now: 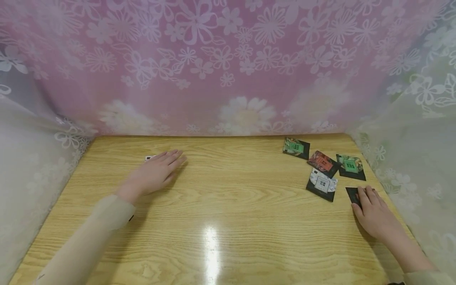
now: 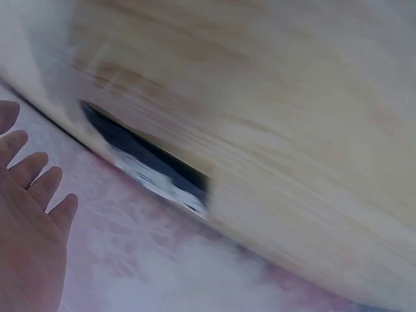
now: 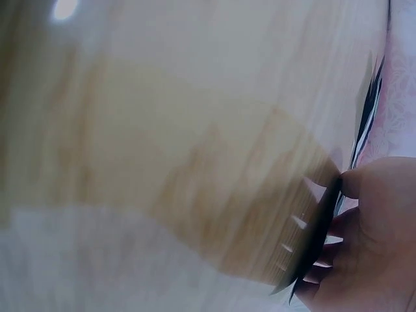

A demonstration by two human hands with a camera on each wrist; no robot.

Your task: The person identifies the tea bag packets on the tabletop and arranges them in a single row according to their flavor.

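Observation:
My left hand (image 1: 156, 174) hovers over the left part of the table, fingers extended and holding nothing. Partly hidden beneath it in the head view is a black-and-white flat packet (image 1: 149, 158). The left wrist view shows this packet (image 2: 146, 159) apart from my left fingers (image 2: 45, 185). At the right edge, my right hand (image 1: 375, 215) rests its extended fingers on a black flat packet (image 1: 352, 194), covering most of it. In the right wrist view, my thumb touches one corner of that packet (image 3: 318, 234), which appears nearly edge-on.
Beyond my right hand lie a white-labelled packet (image 1: 322, 184), a red-labelled packet (image 1: 323, 163) overlapping it, and two green-labelled packets (image 1: 350, 166), one farther back. Floral fabric (image 1: 228, 79) borders the wooden table (image 1: 231, 178) at the back and sides.

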